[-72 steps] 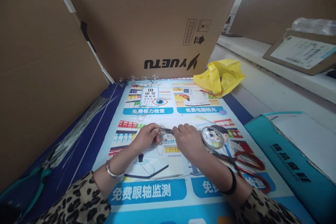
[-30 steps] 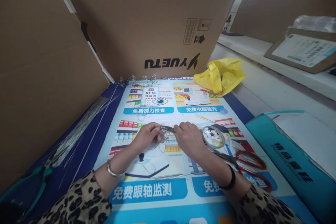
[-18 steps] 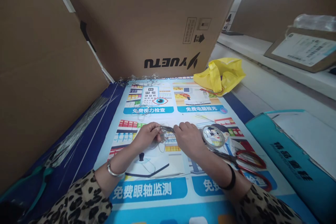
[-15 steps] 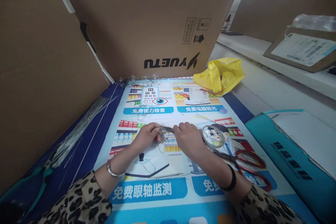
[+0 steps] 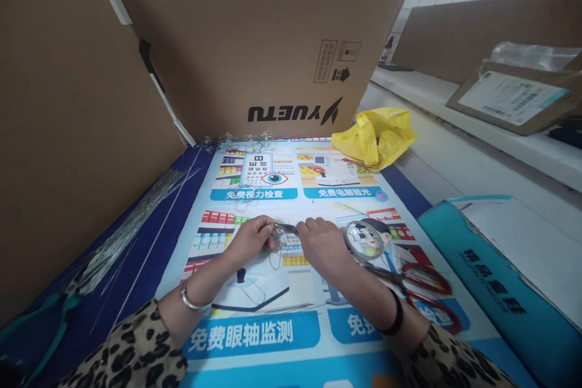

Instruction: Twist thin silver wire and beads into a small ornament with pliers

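Head view: a person in leopard-print sleeves works low over a printed poster spread on the table. The left hand and right hand sit close together at the poster's middle, fingertips nearly meeting. The right hand is closed around a slim metal tool whose tip reaches across to the left fingertips; the left thumb and forefinger are pinched on a thin wire loop that hangs just below them (the wire is very fine, and exactly where it meets the tool cannot be told).

Just beside the right hand lies a round magnifying glass, and red-handled scissors rest by the right wrist. A yellow plastic bag sits at the poster's far right corner, against a large cardboard box. A bundle of straight wires lies along the left edge, with teal-handled pliers nearer the viewer. A teal folder lies on the right.

Against the frame 0.5 s ago, the hands keep the same grip and pose; only the camera has tipped slightly, shifting everything a little leftward and downward.
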`<state>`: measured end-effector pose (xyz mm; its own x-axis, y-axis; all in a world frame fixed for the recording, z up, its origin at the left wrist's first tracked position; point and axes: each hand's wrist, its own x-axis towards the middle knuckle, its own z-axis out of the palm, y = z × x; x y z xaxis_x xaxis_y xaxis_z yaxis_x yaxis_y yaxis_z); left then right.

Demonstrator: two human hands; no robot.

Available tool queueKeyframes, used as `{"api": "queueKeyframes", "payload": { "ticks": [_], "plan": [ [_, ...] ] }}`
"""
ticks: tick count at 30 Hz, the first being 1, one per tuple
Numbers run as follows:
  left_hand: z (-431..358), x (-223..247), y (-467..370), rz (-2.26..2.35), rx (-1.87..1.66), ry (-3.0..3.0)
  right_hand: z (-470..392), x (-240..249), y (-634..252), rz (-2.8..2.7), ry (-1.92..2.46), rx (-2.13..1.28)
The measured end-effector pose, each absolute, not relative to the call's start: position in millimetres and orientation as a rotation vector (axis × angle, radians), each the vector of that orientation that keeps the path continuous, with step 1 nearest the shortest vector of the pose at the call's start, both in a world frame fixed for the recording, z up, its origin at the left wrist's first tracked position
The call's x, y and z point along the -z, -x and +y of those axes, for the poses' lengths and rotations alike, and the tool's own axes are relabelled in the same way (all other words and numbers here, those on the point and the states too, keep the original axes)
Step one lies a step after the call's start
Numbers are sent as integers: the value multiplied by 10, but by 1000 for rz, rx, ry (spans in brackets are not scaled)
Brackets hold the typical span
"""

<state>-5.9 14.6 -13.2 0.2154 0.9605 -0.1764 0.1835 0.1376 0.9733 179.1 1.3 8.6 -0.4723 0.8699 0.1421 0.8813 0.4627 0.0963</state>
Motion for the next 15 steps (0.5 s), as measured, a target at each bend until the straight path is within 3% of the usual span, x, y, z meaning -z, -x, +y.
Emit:
{"api": "queueKeyframes", "payload": {
  "ticks": [10, 15],
  "plan": [
    [191, 81, 110, 1182, -817, -1432, 31, 55, -1814, -2562, 1641, 235],
    [324, 112, 295, 1307, -995, -1633, 49, 95, -1832, -2533, 1665, 230]
  ]
}}
